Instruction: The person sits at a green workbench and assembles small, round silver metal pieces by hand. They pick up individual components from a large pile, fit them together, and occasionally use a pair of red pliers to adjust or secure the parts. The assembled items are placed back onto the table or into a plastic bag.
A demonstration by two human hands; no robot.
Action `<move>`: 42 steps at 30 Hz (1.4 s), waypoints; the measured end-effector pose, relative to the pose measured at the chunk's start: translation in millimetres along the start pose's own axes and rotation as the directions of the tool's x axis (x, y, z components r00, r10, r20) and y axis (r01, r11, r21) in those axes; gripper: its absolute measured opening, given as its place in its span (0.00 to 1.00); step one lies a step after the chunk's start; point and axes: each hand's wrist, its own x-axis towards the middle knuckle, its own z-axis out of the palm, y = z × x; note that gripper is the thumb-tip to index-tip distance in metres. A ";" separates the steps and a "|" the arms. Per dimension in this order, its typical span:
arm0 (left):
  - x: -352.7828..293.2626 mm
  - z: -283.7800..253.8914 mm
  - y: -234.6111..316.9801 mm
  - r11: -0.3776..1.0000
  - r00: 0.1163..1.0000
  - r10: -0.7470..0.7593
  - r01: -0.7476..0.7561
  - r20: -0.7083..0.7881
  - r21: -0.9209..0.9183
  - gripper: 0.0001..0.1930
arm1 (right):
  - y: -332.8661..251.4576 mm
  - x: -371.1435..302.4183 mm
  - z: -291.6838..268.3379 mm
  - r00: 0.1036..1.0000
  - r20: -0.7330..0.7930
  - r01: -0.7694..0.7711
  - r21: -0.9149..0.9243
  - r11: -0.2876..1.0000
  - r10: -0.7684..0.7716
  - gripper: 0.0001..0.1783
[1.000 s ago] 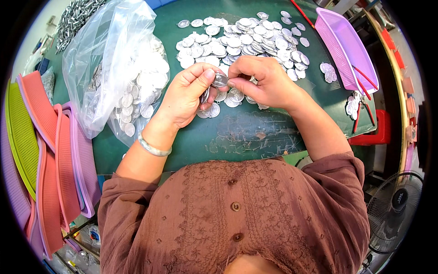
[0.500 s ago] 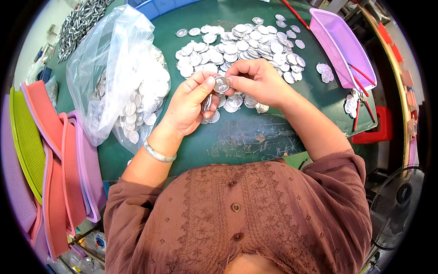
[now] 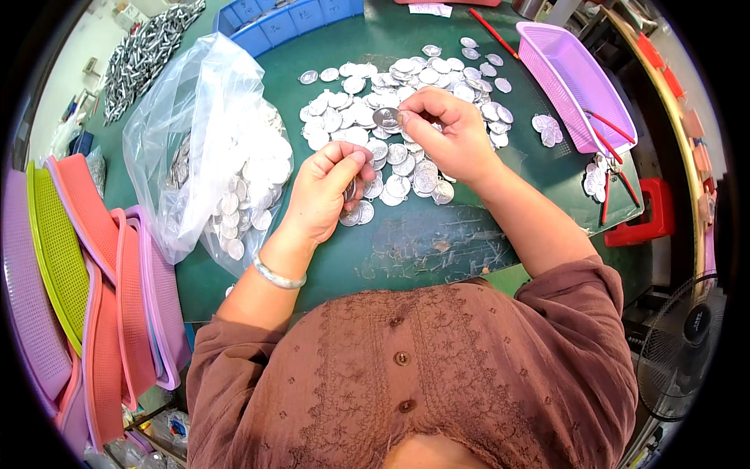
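Between thumb and forefinger my right hand pinches one round silvery medal, held above a spread pile of similar medals. My left hand, lower and to the left, has its fingers curled; the metal edge of medals shows in its palm, mostly hidden, so how many cannot be told. More loose medals lie on the green table just beyond and beside both hands. Left of my left hand stands an opened clear plastic bag, filled with silvery medals.
A blue bin is at the back, with a heap of metal pieces left of it. Right are a purple basket, red-handled pliers and a small medal cluster. Stacked plastic baskets stand left; a fan stands lower right.
My hands have parted. The right hand has carried its medal up and away from my left fingertips, while the left hand has dropped slightly nearer to me.
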 end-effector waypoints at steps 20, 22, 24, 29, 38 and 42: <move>-0.9 2.7 1.5 1.000 0.999 0.013 -0.011 -0.037 0.028 0.06 | -7.0 3.2 -3.7 0.868 0.061 0.479 -0.370 0.796 -0.494 0.06; -1.1 2.7 1.3 1.000 0.999 0.011 -0.010 -0.038 0.024 0.06 | -9.2 3.7 -3.8 0.845 0.067 0.509 -0.401 0.761 -0.530 0.07; -0.8 3.1 1.2 1.000 0.999 0.009 -0.008 -0.038 0.024 0.06 | -9.7 4.1 -3.9 0.824 0.076 0.537 -0.423 0.730 -0.562 0.07; -0.7 3.0 0.9 0.999 0.999 0.009 -0.008 -0.040 0.032 0.06 | -8.9 4.8 -2.4 0.806 0.083 0.561 -0.422 0.712 -0.586 0.07; -2.3 5.8 3.9 0.998 0.997 0.062 -0.062 -0.042 0.006 0.08 | -6.9 -2.2 2.6 0.921 0.093 0.389 -0.216 0.896 -0.378 0.05; -4.3 5.6 1.5 0.998 0.999 0.054 -0.054 -0.006 -0.026 0.06 | 0.0 -8.1 6.7 0.937 0.244 -0.306 0.228 0.924 0.250 0.04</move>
